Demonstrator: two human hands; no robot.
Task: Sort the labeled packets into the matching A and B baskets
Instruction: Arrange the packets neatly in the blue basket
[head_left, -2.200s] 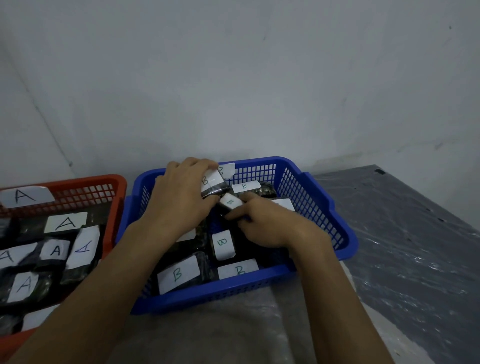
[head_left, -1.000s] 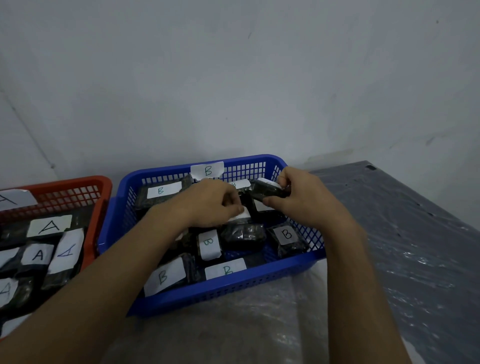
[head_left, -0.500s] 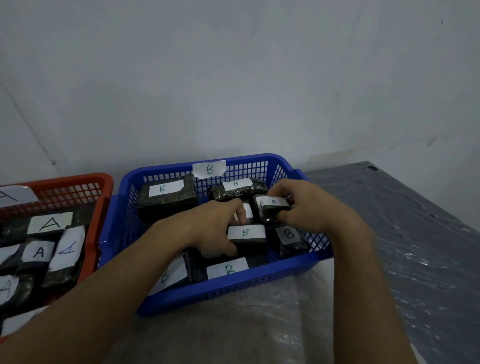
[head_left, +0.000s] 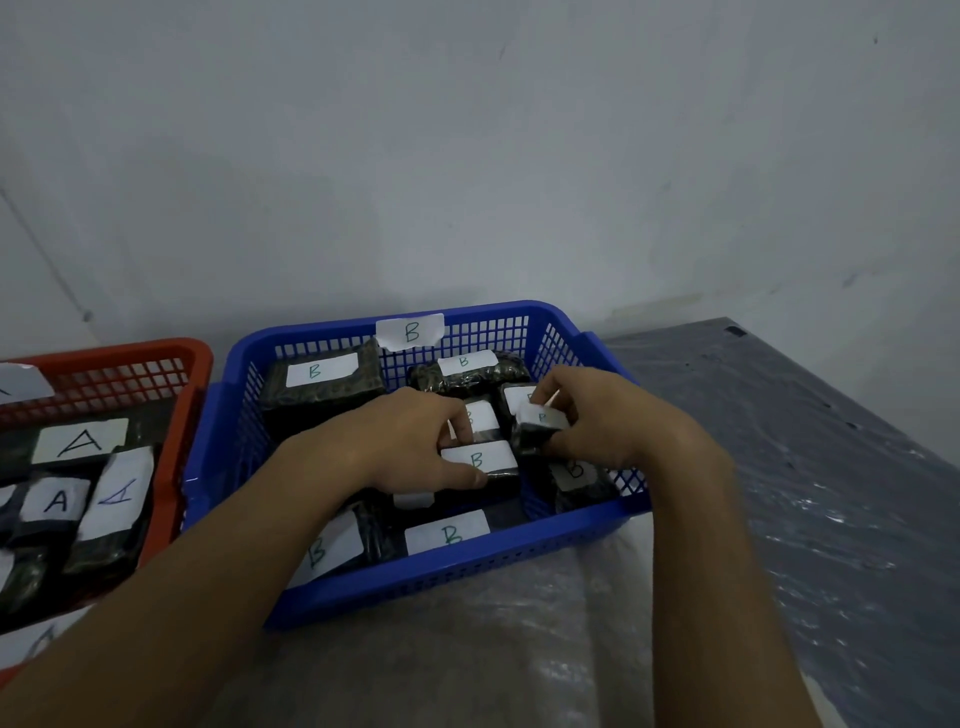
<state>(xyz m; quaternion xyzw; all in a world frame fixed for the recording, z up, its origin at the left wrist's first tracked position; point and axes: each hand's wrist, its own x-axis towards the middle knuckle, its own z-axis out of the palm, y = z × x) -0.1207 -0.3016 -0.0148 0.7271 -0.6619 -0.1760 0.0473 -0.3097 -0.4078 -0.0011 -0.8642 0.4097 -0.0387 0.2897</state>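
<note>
Two bare forearms reached in from 6 o'clock across a table (head_left: 509, 670) covered in clear plastic film, toward a blue basket (head_left: 447, 577) at the middle of the view. Against the basket's near wall lay the front packet (head_left: 448, 533), its white label marked B. A side packet (head_left: 332, 548), also marked B, sat at its 9 o'clock, partly hidden under the left forearm.

Just beyond, the left hand (head_left: 410, 447) pinched the middle packet (head_left: 479, 460) between thumb and fingers, B label facing up. At 3 o'clock of it, the right hand (head_left: 602, 421) had its fingers curled round a small packet (head_left: 540, 422), held tilted just beside the middle packet; the letter on its label was too blurred to read with certainty. Below the right wrist, at the basket's 4 o'clock corner, lay a corner packet (head_left: 574, 475) with a B.

Farther back, a broad packet (head_left: 322, 373) filled the basket's 11 o'clock corner and a rounded packet (head_left: 467, 366) lay at 12 o'clock, both labelled B. A paper tag (head_left: 410, 330) bearing a B hung on the rear wall.

At 9 o'clock of the blue basket, just beside it, stood a red basket (head_left: 192, 410) holding dark packets labelled A (head_left: 80, 442). A pale wall (head_left: 467, 156) rose behind both.
</note>
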